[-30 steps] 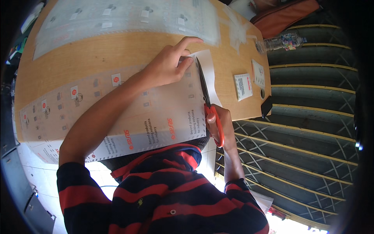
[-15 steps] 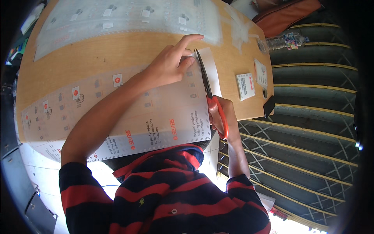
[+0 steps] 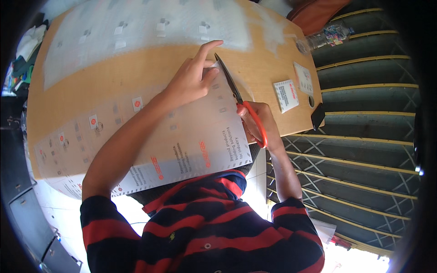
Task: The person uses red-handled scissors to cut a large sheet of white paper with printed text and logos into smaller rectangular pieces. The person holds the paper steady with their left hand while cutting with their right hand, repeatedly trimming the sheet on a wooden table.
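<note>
Hiding scissor loops (image 3: 255,125): right hand (image 3: 260,125)

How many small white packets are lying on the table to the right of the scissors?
2: one packet beside the hand holding the scissors, another packet just beyond it nearer the table edge. Others may lie out of view.

Orange-handled scissors (image 3: 243,108) along the right edge of a large printed translucent sheet (image 3: 191,136) on the table

Left hand (image 3: 193,77) flat on white printed sheet (image 3: 191,141), index finger extended. Right hand (image 3: 259,125) grips orange-handled scissors (image 3: 241,102), blades along sheet edge just beside left fingertips. Wooden table (image 3: 136,77) beneath.
</note>
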`<state>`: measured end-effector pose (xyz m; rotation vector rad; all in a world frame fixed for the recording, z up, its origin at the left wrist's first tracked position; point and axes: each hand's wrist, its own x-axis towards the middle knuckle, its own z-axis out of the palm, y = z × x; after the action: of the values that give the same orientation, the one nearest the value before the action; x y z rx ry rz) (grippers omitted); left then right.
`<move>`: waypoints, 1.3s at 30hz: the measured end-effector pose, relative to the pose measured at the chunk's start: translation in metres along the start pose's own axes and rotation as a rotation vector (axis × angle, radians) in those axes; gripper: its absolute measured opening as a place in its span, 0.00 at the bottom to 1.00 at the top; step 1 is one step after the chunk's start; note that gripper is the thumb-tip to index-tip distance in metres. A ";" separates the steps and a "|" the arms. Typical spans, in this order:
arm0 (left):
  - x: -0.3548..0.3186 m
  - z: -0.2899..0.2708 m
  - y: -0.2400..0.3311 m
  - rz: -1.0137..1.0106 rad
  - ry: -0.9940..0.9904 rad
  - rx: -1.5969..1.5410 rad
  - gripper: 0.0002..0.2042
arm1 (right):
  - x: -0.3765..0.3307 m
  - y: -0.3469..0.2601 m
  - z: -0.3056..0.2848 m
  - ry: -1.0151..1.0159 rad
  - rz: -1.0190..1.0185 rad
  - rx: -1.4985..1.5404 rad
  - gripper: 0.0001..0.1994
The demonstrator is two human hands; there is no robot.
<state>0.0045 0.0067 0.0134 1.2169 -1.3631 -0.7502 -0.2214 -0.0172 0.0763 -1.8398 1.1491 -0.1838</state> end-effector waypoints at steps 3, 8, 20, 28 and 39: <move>0.000 0.003 -0.001 0.013 0.025 0.069 0.28 | -0.001 0.000 -0.003 0.016 0.000 -0.027 0.32; -0.001 0.006 -0.009 0.091 0.077 0.255 0.25 | -0.006 -0.009 -0.015 0.123 0.063 0.011 0.23; 0.002 0.006 -0.001 0.034 -0.013 0.323 0.22 | 0.030 0.046 -0.036 0.541 -0.287 -0.587 0.17; 0.002 0.009 -0.006 0.069 0.070 0.235 0.22 | 0.039 0.066 -0.030 0.630 -0.236 -0.469 0.16; 0.001 0.005 -0.006 0.060 0.055 0.224 0.21 | 0.103 0.007 -0.127 0.788 -0.236 -0.411 0.13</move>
<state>0.0011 0.0036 0.0075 1.3543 -1.4603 -0.5285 -0.2385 -0.1767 0.1092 -2.3550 1.5703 -0.9321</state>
